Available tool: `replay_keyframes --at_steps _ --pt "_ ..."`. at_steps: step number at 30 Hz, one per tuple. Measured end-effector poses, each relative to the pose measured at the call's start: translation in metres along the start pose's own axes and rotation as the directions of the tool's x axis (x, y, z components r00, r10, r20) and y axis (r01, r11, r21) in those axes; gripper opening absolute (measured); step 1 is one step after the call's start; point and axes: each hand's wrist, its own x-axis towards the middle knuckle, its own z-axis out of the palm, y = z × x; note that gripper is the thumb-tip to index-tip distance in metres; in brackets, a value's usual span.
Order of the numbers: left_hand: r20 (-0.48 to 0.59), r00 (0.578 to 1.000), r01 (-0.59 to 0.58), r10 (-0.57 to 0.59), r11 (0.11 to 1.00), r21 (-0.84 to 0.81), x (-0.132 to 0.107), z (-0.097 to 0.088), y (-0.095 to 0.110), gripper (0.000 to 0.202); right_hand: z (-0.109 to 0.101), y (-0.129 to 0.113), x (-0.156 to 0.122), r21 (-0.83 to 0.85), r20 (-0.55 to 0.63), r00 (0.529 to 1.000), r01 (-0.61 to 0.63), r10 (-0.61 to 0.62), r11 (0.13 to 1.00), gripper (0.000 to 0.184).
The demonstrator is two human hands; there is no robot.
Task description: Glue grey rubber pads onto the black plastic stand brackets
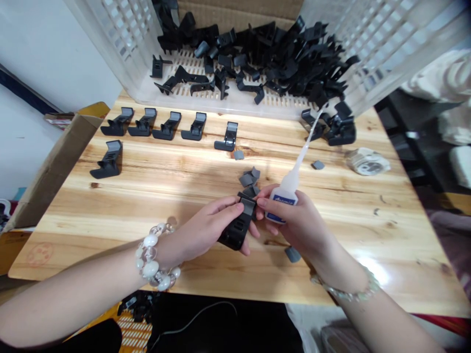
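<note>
My left hand (217,220) is closed around a black plastic bracket (237,228), its thumb pressed on the grey pad near the bracket's top end. In my right hand (305,220) is a white glue bottle (285,201) with a blue label, its long thin nozzle pointing up and away. The right fingertips come close to the bracket's right edge; whether they touch it I cannot tell. Just beyond the bracket lie several small grey pads (250,176). Another grey pad (293,254) rests on the wood below my right hand.
A white plastic basket (257,105) at the back holds a heap of black brackets (265,49). Several brackets with grey pads (169,126) stand at the table's left. More black pieces (340,128) and a tape roll (368,162) lie right. A cardboard box (55,171) is beside the table.
</note>
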Motion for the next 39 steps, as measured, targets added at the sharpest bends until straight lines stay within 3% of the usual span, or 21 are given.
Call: replay_keyframes --at_steps 25,31,39 --pt "0.000 1.000 -0.001 0.001 0.995 0.099 -0.0006 -0.0037 -0.0017 0.027 0.0013 0.0019 -0.0001 0.028 0.053 0.998 0.045 -0.046 0.999 0.016" --pt "0.044 0.999 -0.003 -0.001 0.996 0.093 0.0006 -0.0056 -0.0019 0.023 0.0004 0.0052 0.0000 -0.008 0.061 0.993 0.099 -0.098 0.995 0.014" --pt "0.024 1.000 -0.005 0.003 0.996 0.093 -0.0009 -0.0055 -0.0020 0.020 0.0018 0.0049 -0.0021 -0.036 0.079 0.990 0.119 -0.116 0.992 0.013"
